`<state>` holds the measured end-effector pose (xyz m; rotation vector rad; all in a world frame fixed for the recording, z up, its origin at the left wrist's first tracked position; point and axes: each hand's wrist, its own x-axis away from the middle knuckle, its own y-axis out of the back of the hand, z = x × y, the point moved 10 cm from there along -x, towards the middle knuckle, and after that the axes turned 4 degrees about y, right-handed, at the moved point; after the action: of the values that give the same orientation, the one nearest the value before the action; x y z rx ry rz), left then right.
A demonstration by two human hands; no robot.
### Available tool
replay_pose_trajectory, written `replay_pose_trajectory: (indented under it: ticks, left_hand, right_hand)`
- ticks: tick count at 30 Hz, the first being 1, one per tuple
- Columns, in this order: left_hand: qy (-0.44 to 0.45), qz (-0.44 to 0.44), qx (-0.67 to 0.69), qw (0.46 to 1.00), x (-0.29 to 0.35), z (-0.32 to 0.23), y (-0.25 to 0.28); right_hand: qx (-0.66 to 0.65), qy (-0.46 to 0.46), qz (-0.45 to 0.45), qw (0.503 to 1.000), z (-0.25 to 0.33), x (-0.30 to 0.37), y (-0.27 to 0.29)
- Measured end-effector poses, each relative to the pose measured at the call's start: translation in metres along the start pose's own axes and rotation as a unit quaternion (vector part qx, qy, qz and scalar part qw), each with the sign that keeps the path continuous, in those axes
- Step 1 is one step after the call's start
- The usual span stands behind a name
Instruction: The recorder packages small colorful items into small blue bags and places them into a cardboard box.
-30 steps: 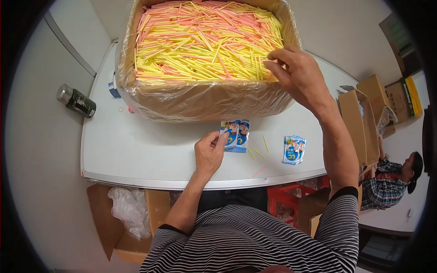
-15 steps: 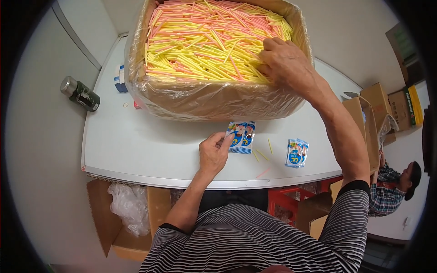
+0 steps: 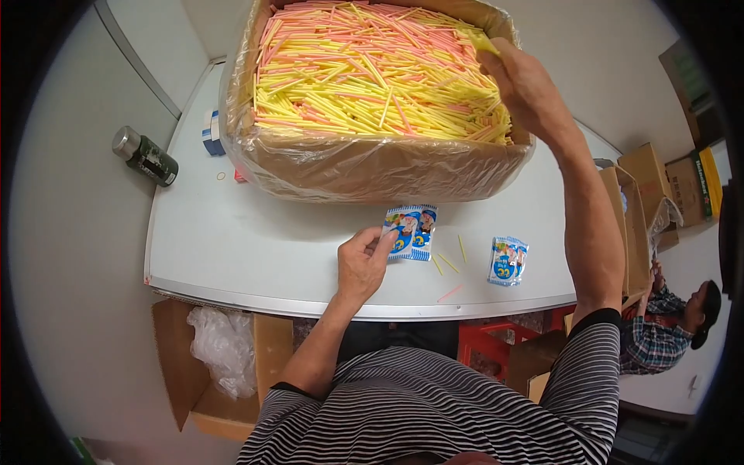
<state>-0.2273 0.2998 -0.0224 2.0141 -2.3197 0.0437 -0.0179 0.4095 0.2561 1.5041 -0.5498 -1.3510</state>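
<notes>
My left hand [image 3: 363, 263] is closed on small blue-and-white printed packets [image 3: 403, 242], held just above the table in front of a large carton. Two packets show there, overlapping. At the carton's right side, my right hand [image 3: 521, 84] pinches a bunch of thin yellow sticks [image 3: 482, 40], slightly blurred, above the heap. The plastic-lined carton [image 3: 387, 172] is full of loose pink and yellow sticks [image 3: 364, 74]. Several single sticks [image 3: 449, 263] lie on the table, and to their right is another group of packets [image 3: 508, 261].
A dark green flask [image 3: 147, 157] stands at the table's left edge, with a small blue box [image 3: 212, 133] nearby. Below the table is an open carton with clear plastic [image 3: 222, 353]. More cartons [image 3: 647, 174] and a person in a checked shirt [image 3: 659, 339] are at the right.
My right hand has lifted from the carton's near right corner and moved farther back and right, with yellow sticks now showing in its fingers. My left hand holds the packets in nearly the same place.
</notes>
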Motion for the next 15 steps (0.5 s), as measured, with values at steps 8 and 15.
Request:
replay_pose_trajectory:
  ticks: [8,15]
  left_hand:
    - [-0.040,0.054,0.381,0.922,0.027,-0.063,0.000]
    - [0.190,0.401,0.155,0.883,0.041,-0.055,-0.128]
  right_hand:
    - [-0.508,-0.175,0.266,0.800,0.023,0.152,-0.021]
    - [-0.815,-0.341,0.207,0.420,0.080,0.293,-0.174]
